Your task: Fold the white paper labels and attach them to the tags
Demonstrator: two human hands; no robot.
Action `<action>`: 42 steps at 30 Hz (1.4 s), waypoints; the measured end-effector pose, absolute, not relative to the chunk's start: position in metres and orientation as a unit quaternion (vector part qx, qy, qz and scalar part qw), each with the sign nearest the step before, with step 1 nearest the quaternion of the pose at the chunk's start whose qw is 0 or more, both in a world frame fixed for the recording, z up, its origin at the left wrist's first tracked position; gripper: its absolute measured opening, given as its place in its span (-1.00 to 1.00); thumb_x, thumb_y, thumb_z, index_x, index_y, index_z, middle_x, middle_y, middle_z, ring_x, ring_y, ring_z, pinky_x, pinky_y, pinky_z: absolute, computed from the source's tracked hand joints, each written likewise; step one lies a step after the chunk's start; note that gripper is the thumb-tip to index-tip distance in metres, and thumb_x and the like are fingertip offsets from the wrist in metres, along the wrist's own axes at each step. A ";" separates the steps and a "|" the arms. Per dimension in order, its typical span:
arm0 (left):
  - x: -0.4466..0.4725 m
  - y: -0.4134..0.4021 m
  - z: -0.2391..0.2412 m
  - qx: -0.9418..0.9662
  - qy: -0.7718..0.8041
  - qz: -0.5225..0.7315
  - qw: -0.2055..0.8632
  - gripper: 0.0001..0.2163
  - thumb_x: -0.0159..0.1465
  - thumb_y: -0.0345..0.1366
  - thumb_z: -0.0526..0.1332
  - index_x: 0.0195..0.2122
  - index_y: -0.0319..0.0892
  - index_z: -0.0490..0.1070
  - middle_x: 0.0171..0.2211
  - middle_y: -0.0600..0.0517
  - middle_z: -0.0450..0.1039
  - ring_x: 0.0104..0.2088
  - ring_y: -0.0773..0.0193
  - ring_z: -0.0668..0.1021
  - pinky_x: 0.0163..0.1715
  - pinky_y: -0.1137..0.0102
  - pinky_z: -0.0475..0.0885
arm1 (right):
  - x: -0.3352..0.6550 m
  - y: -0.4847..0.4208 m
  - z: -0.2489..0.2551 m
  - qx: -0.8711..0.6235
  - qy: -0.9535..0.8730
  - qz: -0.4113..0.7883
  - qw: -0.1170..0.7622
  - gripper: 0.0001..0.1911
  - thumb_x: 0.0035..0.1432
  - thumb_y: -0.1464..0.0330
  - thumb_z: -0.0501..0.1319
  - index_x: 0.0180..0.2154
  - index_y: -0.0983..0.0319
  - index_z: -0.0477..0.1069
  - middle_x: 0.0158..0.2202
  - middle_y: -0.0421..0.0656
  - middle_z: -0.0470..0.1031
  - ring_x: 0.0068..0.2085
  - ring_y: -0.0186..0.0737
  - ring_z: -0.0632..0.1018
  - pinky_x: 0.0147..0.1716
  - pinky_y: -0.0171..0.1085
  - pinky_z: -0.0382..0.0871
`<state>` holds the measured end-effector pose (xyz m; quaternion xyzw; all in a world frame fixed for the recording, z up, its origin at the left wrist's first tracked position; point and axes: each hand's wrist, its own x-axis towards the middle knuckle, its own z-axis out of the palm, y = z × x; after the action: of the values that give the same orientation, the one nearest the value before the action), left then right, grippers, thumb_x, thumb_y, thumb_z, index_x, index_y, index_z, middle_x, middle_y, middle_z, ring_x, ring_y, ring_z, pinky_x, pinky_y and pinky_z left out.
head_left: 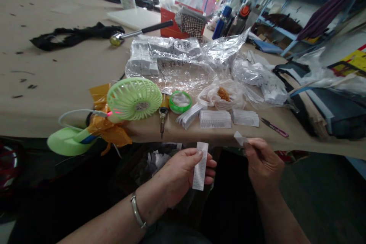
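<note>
While your left hand [181, 169] pinches a printed strip [200, 169], right of the green fan [142, 105], your right hand [266, 164] pinches a small slip [239, 138], farther from that fan

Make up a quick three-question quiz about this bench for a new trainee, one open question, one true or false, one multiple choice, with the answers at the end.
1. What is the left hand holding?
2. True or false: the right hand pinches a small white piece.
3. Which thing lies between the fan and the green dish?
A) snips
B) pointed tool
C) pens

Key:
1. A printed strip, pressed under the thumb.
2. True.
3. B.
</note>
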<state>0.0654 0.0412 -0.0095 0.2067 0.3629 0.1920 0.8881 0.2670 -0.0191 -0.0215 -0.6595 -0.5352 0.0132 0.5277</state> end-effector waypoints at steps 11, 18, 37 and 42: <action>0.045 0.014 -0.023 0.118 0.304 0.297 0.897 -0.87 0.23 -0.34 0.20 -0.32 -0.28 0.50 -0.26 -0.11 0.48 -0.25 0.23 0.52 -0.26 0.30 0.49 | 0.190 -0.021 -0.043 -0.538 -0.273 0.390 0.696 -0.91 0.02 0.41 0.30 -0.40 0.17 0.39 -0.42 -0.26 0.50 -0.38 -0.32 0.54 -0.33 -0.28 0.46; 0.035 0.017 -0.027 0.135 0.334 0.328 0.873 -0.87 0.25 -0.35 0.18 -0.31 -0.29 0.49 -0.29 -0.09 0.48 -0.32 0.28 0.52 -0.33 0.38 0.48 | 0.174 -0.028 -0.052 -0.502 -0.241 0.491 0.670 -0.94 0.06 0.43 0.25 -0.43 0.18 0.38 -0.44 -0.27 0.50 -0.39 -0.34 0.54 -0.29 -0.27 0.48; 0.019 0.001 -0.023 0.248 0.427 0.338 0.802 -0.85 0.19 -0.28 0.24 -0.35 -0.27 0.52 -0.42 -0.02 0.49 -0.44 0.36 0.49 -0.39 0.46 0.41 | 0.186 -0.016 -0.026 -0.610 -0.516 0.489 0.350 -0.74 0.06 0.21 0.26 -0.50 0.25 0.37 -0.61 -0.31 0.31 -0.60 -0.45 0.28 -0.65 -0.44 0.14; 0.016 -0.002 -0.024 0.176 0.450 0.388 0.784 -0.87 0.20 -0.33 0.21 -0.37 -0.28 0.49 -0.37 -0.04 0.48 -0.38 0.31 0.49 -0.35 0.41 0.42 | 0.169 -0.022 -0.037 -0.547 -0.417 0.494 0.531 -0.81 0.08 0.26 0.27 -0.46 0.23 0.38 -0.27 -0.18 0.50 -0.36 -0.30 0.50 -0.41 -0.33 0.40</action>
<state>0.0162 -0.0018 -0.0242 0.1762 0.4503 0.3884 0.7844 0.1690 -0.0223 -0.0371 -0.5474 -0.4167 0.4944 0.5312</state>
